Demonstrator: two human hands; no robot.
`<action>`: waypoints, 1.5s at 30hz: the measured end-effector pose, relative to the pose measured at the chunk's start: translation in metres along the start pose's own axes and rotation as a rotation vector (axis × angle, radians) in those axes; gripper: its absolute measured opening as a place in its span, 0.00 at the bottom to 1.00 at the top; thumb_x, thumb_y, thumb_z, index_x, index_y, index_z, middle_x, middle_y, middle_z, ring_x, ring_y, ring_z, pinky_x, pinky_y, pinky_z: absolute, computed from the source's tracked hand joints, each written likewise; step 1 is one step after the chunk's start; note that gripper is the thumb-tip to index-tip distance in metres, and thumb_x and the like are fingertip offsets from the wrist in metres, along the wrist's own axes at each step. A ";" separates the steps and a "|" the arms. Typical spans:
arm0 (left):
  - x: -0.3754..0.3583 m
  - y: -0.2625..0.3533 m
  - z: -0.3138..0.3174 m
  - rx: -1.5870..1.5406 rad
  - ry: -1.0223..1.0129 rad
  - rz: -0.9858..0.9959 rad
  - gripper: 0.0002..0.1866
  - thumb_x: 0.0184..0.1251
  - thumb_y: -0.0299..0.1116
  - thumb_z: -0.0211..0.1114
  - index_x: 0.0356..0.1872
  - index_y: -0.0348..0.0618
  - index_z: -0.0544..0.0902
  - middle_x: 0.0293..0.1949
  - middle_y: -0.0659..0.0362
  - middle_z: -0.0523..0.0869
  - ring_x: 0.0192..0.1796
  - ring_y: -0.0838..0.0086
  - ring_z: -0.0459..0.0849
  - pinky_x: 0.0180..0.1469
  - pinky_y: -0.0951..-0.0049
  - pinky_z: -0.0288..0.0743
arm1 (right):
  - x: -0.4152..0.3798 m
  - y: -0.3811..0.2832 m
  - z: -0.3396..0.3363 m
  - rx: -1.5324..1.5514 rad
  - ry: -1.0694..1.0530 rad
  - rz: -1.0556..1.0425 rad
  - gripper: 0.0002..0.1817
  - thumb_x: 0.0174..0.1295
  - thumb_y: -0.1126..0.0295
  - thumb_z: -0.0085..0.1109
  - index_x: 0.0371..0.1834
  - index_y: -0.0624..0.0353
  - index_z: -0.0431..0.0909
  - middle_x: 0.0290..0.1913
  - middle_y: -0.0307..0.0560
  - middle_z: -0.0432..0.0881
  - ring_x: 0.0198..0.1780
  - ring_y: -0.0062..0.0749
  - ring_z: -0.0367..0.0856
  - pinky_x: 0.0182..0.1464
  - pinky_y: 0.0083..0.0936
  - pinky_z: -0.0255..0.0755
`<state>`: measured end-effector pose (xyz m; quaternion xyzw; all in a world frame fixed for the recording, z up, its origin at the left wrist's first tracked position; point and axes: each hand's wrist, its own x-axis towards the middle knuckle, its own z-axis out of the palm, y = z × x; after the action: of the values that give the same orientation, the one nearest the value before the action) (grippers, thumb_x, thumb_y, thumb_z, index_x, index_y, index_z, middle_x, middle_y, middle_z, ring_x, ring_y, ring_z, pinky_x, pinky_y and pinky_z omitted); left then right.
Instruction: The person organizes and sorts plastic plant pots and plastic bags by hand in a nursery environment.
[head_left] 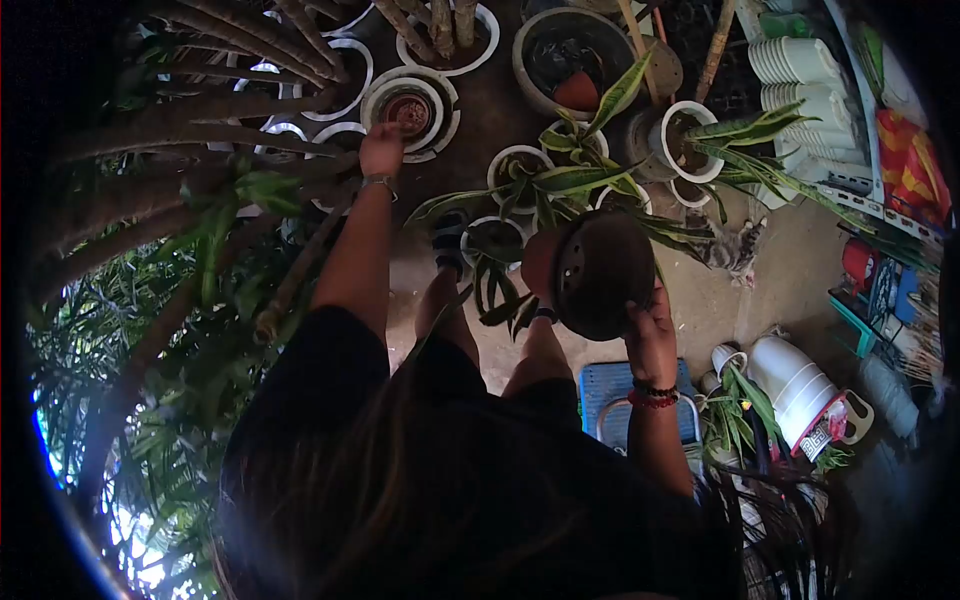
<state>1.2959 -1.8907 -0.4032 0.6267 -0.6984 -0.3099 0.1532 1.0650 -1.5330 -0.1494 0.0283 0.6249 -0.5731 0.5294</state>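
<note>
My right hand [652,335] grips the rim of a dark brown plant pot [605,275], fingers curled at its lower right edge. Small holes show on this pot, and a reddish-brown pot [538,262] overlaps its left side. My left hand [382,150] reaches forward with fingers curled together at the near left edge of a stack of round pots [440,148]. A reddish-brown pot [408,115] sits inside the white rims of that stack. I cannot tell what the left fingers grip. Potted snake plants [585,178] stand between my hands.
A large grey pot [522,75] holds a small terracotta pot [576,92]. Thick bare stems [190,140] crowd the left. A cat [738,250] lies on the floor at right. Near my right arm are a blue stool [605,385] and a white bucket [790,385]; white pots [795,62] are stacked behind.
</note>
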 end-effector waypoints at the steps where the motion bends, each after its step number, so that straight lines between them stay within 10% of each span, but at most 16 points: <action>1: 0.010 -0.011 0.003 0.272 -0.029 0.091 0.11 0.64 0.35 0.53 0.37 0.41 0.82 0.31 0.55 0.84 0.32 0.66 0.83 0.35 0.67 0.76 | 0.009 0.005 0.010 0.036 0.018 -0.077 0.24 0.59 0.81 0.46 0.60 0.58 0.61 0.54 0.43 0.72 0.50 0.22 0.72 0.45 0.17 0.71; 4: 0.068 -0.104 0.050 0.952 -0.514 0.400 0.14 0.62 0.38 0.52 0.40 0.45 0.82 0.36 0.49 0.84 0.38 0.55 0.83 0.42 0.58 0.76 | 0.037 0.014 0.041 0.034 0.044 -0.114 0.24 0.58 0.83 0.47 0.59 0.59 0.61 0.55 0.44 0.72 0.54 0.25 0.70 0.56 0.21 0.64; 6: 0.096 -0.181 0.098 0.762 -0.435 0.293 0.15 0.59 0.42 0.54 0.42 0.48 0.82 0.39 0.50 0.84 0.42 0.56 0.83 0.46 0.59 0.76 | 0.058 0.026 0.056 0.042 0.039 -0.137 0.24 0.57 0.82 0.49 0.59 0.61 0.61 0.56 0.46 0.71 0.58 0.28 0.68 0.63 0.27 0.58; 8: 0.091 -0.125 0.085 0.342 -0.376 -0.175 0.19 0.55 0.44 0.58 0.47 0.51 0.80 0.43 0.48 0.83 0.48 0.57 0.81 0.51 0.60 0.75 | 0.076 0.030 0.071 -0.010 0.039 -0.112 0.24 0.57 0.82 0.50 0.59 0.61 0.61 0.56 0.46 0.71 0.58 0.28 0.68 0.63 0.27 0.57; 16: 0.139 -0.170 0.153 0.461 -0.221 -0.241 0.29 0.55 0.47 0.57 0.55 0.39 0.74 0.51 0.44 0.78 0.54 0.54 0.77 0.54 0.58 0.72 | 0.105 0.045 0.082 -0.088 0.054 0.023 0.25 0.58 0.82 0.51 0.60 0.59 0.60 0.58 0.44 0.69 0.61 0.28 0.66 0.64 0.27 0.56; 21: 0.125 -0.111 0.130 0.416 -0.217 -0.417 0.25 0.56 0.46 0.56 0.49 0.37 0.78 0.46 0.41 0.80 0.51 0.51 0.79 0.53 0.58 0.73 | 0.120 0.048 0.075 -0.105 0.013 -0.001 0.25 0.59 0.83 0.50 0.60 0.60 0.59 0.58 0.44 0.69 0.61 0.27 0.65 0.64 0.27 0.56; 24: 0.123 -0.110 0.118 0.579 -0.390 -0.202 0.22 0.57 0.46 0.57 0.42 0.37 0.81 0.43 0.40 0.81 0.50 0.51 0.79 0.52 0.56 0.73 | 0.133 0.047 0.080 -0.152 -0.021 -0.034 0.26 0.59 0.83 0.50 0.62 0.60 0.57 0.59 0.44 0.68 0.62 0.27 0.64 0.64 0.26 0.56; 30: 0.097 -0.047 0.004 0.314 -0.054 -0.081 0.19 0.61 0.44 0.57 0.42 0.37 0.79 0.38 0.46 0.84 0.41 0.56 0.84 0.41 0.60 0.76 | 0.179 0.027 0.097 -0.225 -0.061 -0.048 0.28 0.60 0.80 0.51 0.64 0.58 0.55 0.59 0.44 0.67 0.54 0.24 0.71 0.49 0.20 0.71; 32: 0.083 0.002 -0.038 -0.583 -0.190 -0.437 0.20 0.61 0.43 0.59 0.49 0.41 0.75 0.40 0.53 0.83 0.39 0.64 0.83 0.34 0.68 0.76 | 0.191 0.026 0.100 -0.245 -0.084 -0.059 0.27 0.61 0.78 0.51 0.64 0.55 0.55 0.58 0.43 0.68 0.42 0.21 0.77 0.31 0.16 0.77; 35: 0.083 0.056 -0.058 -0.903 -0.302 -0.394 0.22 0.62 0.41 0.60 0.55 0.44 0.71 0.45 0.58 0.80 0.42 0.71 0.81 0.31 0.74 0.75 | 0.180 0.021 0.099 -0.221 -0.138 -0.045 0.27 0.61 0.78 0.51 0.64 0.57 0.55 0.56 0.42 0.69 0.41 0.21 0.77 0.33 0.16 0.76; 45: 0.109 0.150 0.151 -0.729 -0.675 -0.405 0.17 0.63 0.37 0.60 0.50 0.42 0.70 0.44 0.56 0.79 0.38 0.72 0.82 0.35 0.72 0.79 | 0.075 0.016 -0.011 -0.103 0.105 -0.017 0.26 0.58 0.81 0.48 0.62 0.61 0.59 0.55 0.40 0.72 0.51 0.20 0.72 0.52 0.18 0.66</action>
<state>1.0699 -1.9567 -0.4437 0.5206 -0.4209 -0.7400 0.0647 1.0356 -1.5627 -0.2150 0.0255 0.6806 -0.5424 0.4918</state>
